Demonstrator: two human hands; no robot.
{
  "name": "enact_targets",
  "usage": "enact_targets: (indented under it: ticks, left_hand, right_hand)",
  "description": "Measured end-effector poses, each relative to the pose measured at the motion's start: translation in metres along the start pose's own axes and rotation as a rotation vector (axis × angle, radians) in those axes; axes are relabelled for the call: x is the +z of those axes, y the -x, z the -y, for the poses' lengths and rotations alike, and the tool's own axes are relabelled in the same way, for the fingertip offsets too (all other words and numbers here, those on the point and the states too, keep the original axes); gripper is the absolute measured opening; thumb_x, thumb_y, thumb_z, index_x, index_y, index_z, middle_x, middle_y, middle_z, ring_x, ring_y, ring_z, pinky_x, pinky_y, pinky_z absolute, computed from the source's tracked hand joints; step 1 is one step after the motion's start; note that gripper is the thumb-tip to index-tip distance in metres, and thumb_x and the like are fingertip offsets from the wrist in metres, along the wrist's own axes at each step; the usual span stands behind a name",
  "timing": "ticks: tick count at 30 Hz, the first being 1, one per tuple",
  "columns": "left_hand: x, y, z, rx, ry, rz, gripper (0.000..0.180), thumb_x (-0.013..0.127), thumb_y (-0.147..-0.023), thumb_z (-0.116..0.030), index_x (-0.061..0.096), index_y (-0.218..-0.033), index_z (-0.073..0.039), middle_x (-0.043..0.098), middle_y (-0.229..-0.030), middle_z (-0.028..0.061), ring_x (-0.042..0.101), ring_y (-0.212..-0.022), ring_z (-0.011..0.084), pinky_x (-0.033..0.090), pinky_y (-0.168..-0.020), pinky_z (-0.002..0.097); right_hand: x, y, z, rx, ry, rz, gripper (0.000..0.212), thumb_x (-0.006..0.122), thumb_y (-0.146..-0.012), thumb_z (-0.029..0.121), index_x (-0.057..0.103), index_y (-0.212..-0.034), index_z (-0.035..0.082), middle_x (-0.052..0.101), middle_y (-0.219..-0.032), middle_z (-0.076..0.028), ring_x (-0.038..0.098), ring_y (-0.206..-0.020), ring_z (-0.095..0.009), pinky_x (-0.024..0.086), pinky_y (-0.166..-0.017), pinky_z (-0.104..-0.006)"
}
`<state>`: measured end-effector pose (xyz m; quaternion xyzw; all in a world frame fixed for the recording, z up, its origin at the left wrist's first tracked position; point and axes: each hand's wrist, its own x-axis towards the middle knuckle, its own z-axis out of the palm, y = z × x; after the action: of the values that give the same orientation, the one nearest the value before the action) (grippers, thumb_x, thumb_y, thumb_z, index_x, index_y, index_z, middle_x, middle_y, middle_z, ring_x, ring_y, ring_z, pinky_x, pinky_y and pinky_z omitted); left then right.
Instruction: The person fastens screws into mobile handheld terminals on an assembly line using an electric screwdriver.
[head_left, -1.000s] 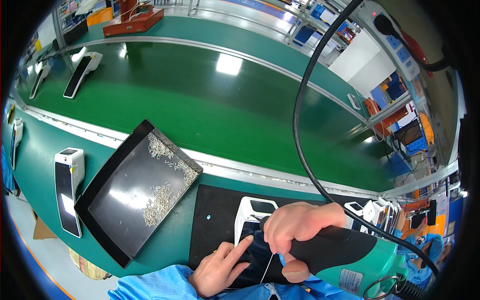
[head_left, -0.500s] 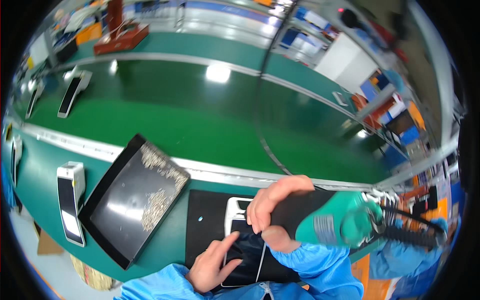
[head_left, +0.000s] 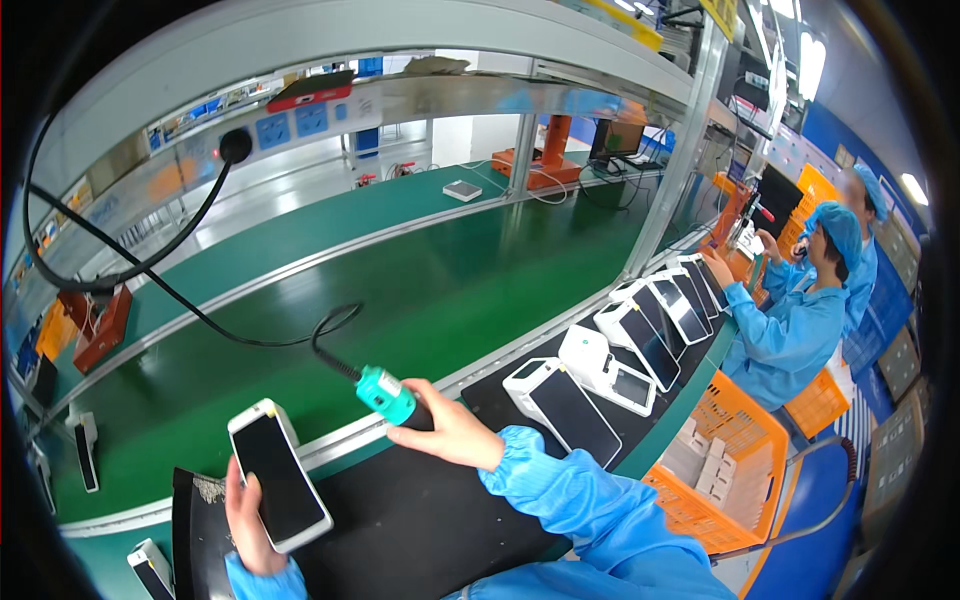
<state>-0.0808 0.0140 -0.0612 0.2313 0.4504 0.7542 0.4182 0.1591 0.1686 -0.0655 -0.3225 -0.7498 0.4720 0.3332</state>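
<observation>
My left hand point(head_left: 252, 525) grips a white handheld terminal point(head_left: 280, 475) with a dark screen, its fingers and thumb along the left edge. The terminal is tilted, screen up, above the left end of a black mat point(head_left: 430, 530). To the right of it, my right hand point(head_left: 455, 432) is closed around the black grip of a green electric screwdriver point(head_left: 385, 395). The screwdriver's green end points up and left, joined to a coiled black cable point(head_left: 335, 362); its bit is not visible. Beside my left hand is a black tray point(head_left: 186, 525) with small screws point(head_left: 208, 488), partly cut off by my sleeve.
Several white terminals point(head_left: 575, 410) stand in a row along the bench at right. An orange crate point(head_left: 665, 478) holding white parts sits below them. Two people point(head_left: 800, 320) in blue work beyond. A green conveyor belt point(head_left: 430, 300) runs behind the mat, with a metal beam overhead.
My view has swung up and to the right. The terminal, earlier lying on the mat under my hands, is now held up in my left hand. The screwdriver has moved away beyond the mat.
</observation>
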Motion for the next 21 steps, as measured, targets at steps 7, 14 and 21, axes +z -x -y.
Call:
enact_targets:
  ticks: [7, 14, 21]
  left_hand:
    - [-0.093, -0.170, 0.060, 0.095, -0.117, -0.216, 0.046, 0.052, -0.085, -0.004, 0.038, -0.129, 0.000, 0.058, -0.108, 0.0137, 0.060, -0.091, 0.0207, 0.051, -0.077, 0.0315]
    - [-0.142, -0.237, 0.078, 0.138, -0.317, -0.290, 0.057, 0.052, -0.076, 0.008, 0.036, -0.130, 0.001, 0.055, -0.113, 0.0160, 0.058, -0.095, 0.0222, 0.049, -0.080, 0.0325]
    - [-0.051, -0.091, 0.063, 0.489, -0.662, -0.350, 0.049, 0.051, -0.082, -0.003, 0.041, -0.130, -0.006, 0.044, -0.128, 0.0121, 0.039, -0.118, 0.0211, 0.027, -0.101, 0.0315]
  right_hand:
    - [0.018, -0.002, -0.038, 0.075, 0.100, 0.073, 0.059, 0.067, -0.074, 0.029, 0.042, -0.121, 0.004, 0.053, -0.114, -0.019, 0.053, -0.107, -0.031, 0.041, -0.091, -0.0377]
    - [0.020, 0.010, -0.033, -0.142, 0.438, 0.032, 0.052, 0.067, -0.072, 0.024, 0.048, -0.116, 0.005, 0.053, -0.110, -0.015, 0.052, -0.103, -0.033, 0.041, -0.087, -0.0394]
    - [-0.106, 0.050, 0.014, -0.157, 0.462, -0.304, 0.042, 0.069, -0.071, 0.018, 0.055, -0.108, 0.004, 0.057, -0.105, -0.015, 0.055, -0.098, -0.030, 0.044, -0.086, -0.0360]
